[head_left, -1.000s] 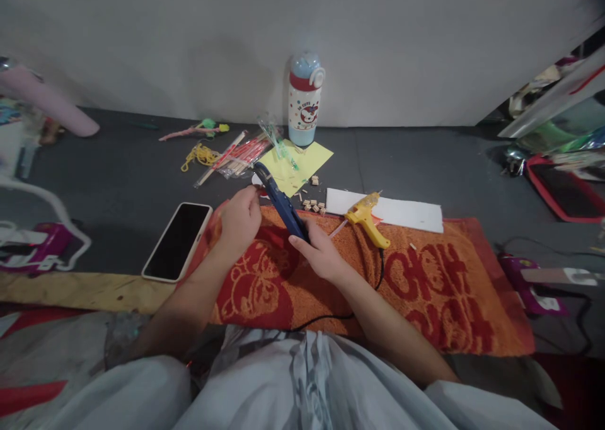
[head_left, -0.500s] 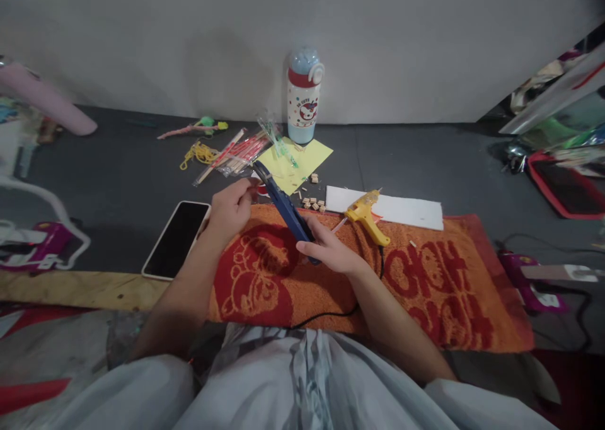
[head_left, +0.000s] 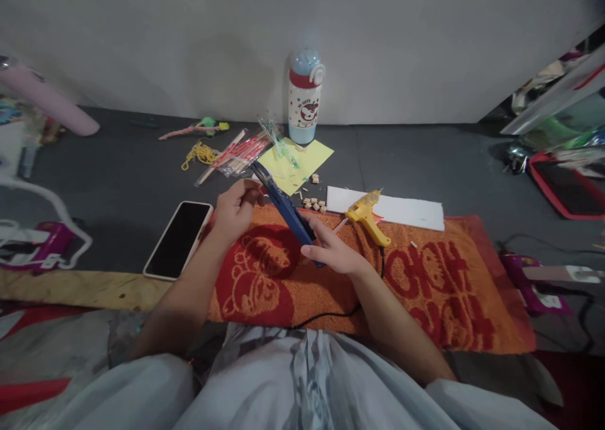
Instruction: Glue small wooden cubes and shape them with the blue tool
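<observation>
My right hand [head_left: 333, 250] grips the lower handle of a long blue cutter tool [head_left: 283, 203], which angles up and to the left over the orange and red towel [head_left: 425, 278]. Close to the tool's tip, my left hand [head_left: 236, 206] has its fingers curled together as if pinching a small piece that I cannot make out. A yellow glue gun [head_left: 366, 215] lies on the towel just right of my right hand, its black cord running toward me. Several small wooden bits [head_left: 314, 202] sit beyond the tool.
A phone [head_left: 178, 239] lies face up left of the towel. Behind are a yellow paper sheet [head_left: 302, 159], a packet of sticks [head_left: 239, 152], a decorated bottle [head_left: 302, 102] by the wall and a white strip [head_left: 401, 209]. Clutter fills both sides.
My right hand has slid a little down and right along the blue tool. My left hand has lifted slightly off the towel, its fingers turning toward the tool's tip.
</observation>
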A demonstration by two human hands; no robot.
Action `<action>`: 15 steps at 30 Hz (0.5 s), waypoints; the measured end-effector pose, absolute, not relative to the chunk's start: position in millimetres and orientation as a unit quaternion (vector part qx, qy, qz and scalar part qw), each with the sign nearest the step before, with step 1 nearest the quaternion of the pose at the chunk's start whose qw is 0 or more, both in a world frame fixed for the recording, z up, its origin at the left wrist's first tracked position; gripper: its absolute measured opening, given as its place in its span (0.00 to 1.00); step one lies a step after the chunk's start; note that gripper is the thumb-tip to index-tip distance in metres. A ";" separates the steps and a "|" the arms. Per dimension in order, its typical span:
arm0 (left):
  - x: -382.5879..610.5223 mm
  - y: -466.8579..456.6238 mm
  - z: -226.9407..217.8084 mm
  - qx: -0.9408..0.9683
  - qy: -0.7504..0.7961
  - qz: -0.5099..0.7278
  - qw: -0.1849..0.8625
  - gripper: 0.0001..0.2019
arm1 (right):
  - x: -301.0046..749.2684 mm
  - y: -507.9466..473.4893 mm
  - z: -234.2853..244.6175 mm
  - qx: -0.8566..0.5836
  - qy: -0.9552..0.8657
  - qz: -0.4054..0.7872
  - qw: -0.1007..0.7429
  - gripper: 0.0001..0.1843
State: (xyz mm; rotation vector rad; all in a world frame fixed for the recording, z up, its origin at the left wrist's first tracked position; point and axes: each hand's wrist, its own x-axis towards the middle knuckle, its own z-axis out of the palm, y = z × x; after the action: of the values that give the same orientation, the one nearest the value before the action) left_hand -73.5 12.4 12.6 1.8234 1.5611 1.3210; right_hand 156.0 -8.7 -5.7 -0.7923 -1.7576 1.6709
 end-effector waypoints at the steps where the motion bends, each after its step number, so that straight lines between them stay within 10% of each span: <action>1: -73.9 12.5 12.6 0.651 0.555 0.473 0.212 0.11 | 156.6 -8.0 -5.9 -0.299 -0.661 0.624 0.290 0.36; 15: -75.0 19.5 5.9 0.610 0.541 0.468 0.342 0.12 | 155.5 -6.1 -7.5 -0.375 -0.728 0.491 0.297 0.37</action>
State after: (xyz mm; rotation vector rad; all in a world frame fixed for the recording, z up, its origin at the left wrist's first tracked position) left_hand -75.0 19.5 5.9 1.5852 1.4057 1.2183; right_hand 155.5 -6.1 -7.5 -0.9962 -1.9347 1.3053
